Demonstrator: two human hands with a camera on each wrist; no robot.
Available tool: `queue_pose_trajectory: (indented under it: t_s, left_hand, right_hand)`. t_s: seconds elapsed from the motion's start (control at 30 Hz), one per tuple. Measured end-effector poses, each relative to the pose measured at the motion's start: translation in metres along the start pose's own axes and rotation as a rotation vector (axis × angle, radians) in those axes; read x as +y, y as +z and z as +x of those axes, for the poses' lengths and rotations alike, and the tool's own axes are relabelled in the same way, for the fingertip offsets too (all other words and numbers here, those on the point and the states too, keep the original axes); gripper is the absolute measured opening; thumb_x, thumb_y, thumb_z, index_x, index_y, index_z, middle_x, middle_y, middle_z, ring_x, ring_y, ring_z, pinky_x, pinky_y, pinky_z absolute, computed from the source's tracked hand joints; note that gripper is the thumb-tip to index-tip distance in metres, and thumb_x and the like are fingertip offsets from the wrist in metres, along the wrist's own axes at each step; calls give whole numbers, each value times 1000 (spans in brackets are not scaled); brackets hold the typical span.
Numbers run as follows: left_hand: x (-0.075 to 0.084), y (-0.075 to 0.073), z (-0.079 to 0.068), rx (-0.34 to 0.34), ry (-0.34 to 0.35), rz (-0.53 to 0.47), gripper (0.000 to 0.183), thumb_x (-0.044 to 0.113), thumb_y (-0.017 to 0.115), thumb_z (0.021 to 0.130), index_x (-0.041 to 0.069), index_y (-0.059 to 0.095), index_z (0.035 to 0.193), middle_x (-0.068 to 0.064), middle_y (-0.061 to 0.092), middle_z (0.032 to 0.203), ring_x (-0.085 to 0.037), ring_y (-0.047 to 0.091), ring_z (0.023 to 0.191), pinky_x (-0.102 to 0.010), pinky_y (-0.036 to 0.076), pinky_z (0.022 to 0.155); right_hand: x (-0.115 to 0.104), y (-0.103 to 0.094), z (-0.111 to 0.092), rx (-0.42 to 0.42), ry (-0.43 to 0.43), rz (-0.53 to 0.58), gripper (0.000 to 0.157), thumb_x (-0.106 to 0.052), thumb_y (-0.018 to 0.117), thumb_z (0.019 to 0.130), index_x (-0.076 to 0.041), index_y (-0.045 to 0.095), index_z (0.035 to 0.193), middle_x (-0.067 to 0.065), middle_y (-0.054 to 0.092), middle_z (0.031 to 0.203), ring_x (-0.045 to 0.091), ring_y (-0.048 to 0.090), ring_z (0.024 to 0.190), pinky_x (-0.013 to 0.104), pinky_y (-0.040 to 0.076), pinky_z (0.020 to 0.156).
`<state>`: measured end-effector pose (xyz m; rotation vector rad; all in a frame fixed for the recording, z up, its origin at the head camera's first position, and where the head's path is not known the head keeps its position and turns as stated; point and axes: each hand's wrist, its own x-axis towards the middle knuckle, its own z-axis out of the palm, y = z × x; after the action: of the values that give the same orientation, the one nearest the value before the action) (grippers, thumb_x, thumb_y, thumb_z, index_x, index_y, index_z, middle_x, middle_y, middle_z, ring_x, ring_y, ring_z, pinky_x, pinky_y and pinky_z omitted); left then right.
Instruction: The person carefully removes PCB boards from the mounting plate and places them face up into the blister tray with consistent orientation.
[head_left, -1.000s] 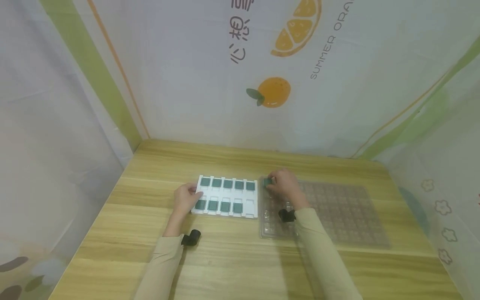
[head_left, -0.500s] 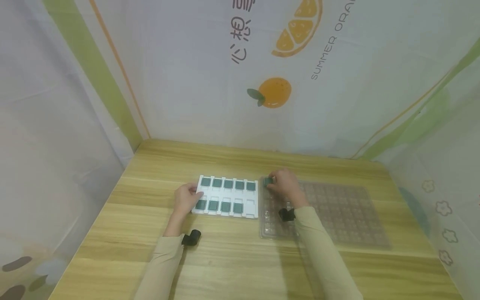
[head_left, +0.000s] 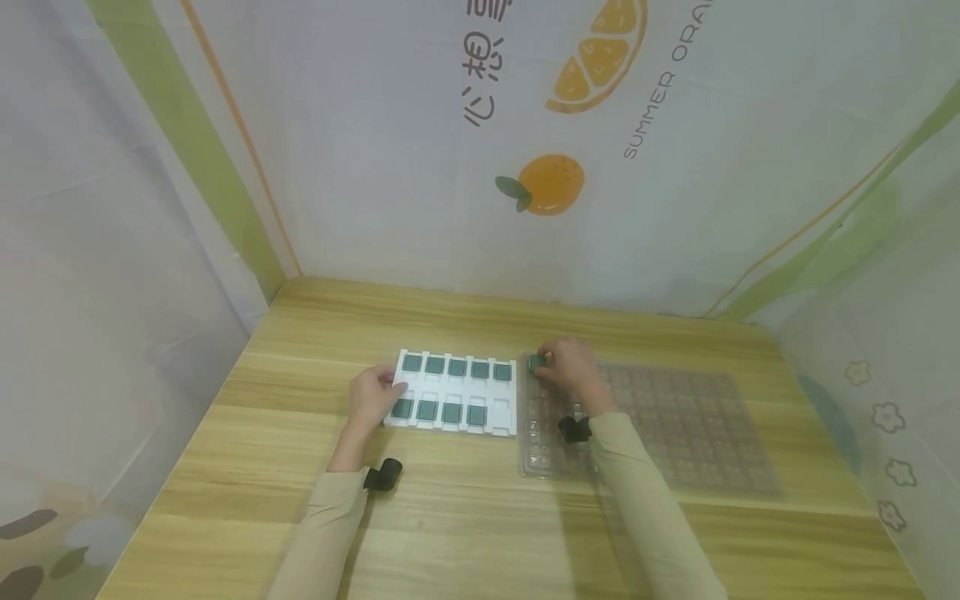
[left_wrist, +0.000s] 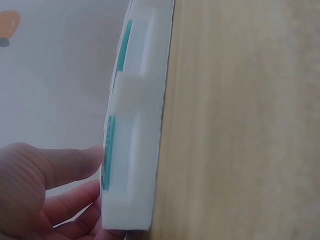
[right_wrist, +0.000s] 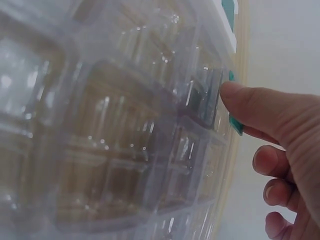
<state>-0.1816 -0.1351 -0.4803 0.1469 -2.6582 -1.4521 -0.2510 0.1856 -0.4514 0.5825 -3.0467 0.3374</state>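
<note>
In the head view a white tray [head_left: 457, 388] lies on the table with two rows of thin green square chips [head_left: 456, 367] in its pockets. The near right pocket [head_left: 500, 417] is bare. My left hand [head_left: 370, 398] grips the tray's left end; in the left wrist view the thumb rests at the top edge of the white tray [left_wrist: 142, 85], other fingers at its end. My right hand [head_left: 572, 367] pinches a green square chip [head_left: 536, 362] at the far left corner of a clear plastic tray [head_left: 675, 425]. The right wrist view shows this chip [right_wrist: 236, 125] partly behind the thumb.
The clear tray has many small square pockets and lies just right of the white one, partly under my right forearm. Black wrist cameras [head_left: 384, 475] sit at both cuffs. A printed curtain [head_left: 420, 208] stands behind the wooden table [head_left: 450, 533] and along its sides.
</note>
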Motion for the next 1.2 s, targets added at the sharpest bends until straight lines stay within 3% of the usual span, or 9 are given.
queue_pose_trajectory:
  t_s: [0.2, 0.5, 0.83, 1.2]
  left_hand:
    - [0, 0, 0, 0, 0, 2, 34, 0, 67, 81, -17, 58, 109, -31, 63, 99, -39, 61, 88, -45, 52, 79]
    - [0, 0, 0, -10, -21, -6, 36, 0, 67, 82, -17, 57, 111, -31, 62, 102, -38, 61, 89, -44, 52, 78]
    - [1, 1, 1, -4, -40, -7, 36, 1, 67, 82, -16, 57, 112, -30, 62, 102, -37, 60, 89, -43, 52, 77]
    - [0, 0, 1, -6, -39, -6, 36, 1, 66, 82, -16, 57, 113, -31, 62, 103, -38, 60, 90, -44, 52, 79]
  right_hand:
    - [1, 0, 0, -12, 5, 10, 32, -25, 77, 76, -7, 70, 101, 10, 69, 100, 31, 60, 94, 48, 45, 85]
    - [0, 0, -1, -8, -8, 7, 31, -27, 76, 78, -7, 70, 101, 9, 70, 98, 29, 62, 90, 47, 46, 84]
    - [-5, -2, -9, -97, 72, 149, 35, -23, 71, 83, -2, 65, 110, 13, 67, 108, 30, 63, 93, 43, 50, 84]
    - [-15, -7, -17, -89, 48, 147, 37, -24, 72, 82, -2, 65, 110, 13, 67, 108, 30, 62, 97, 43, 49, 87]
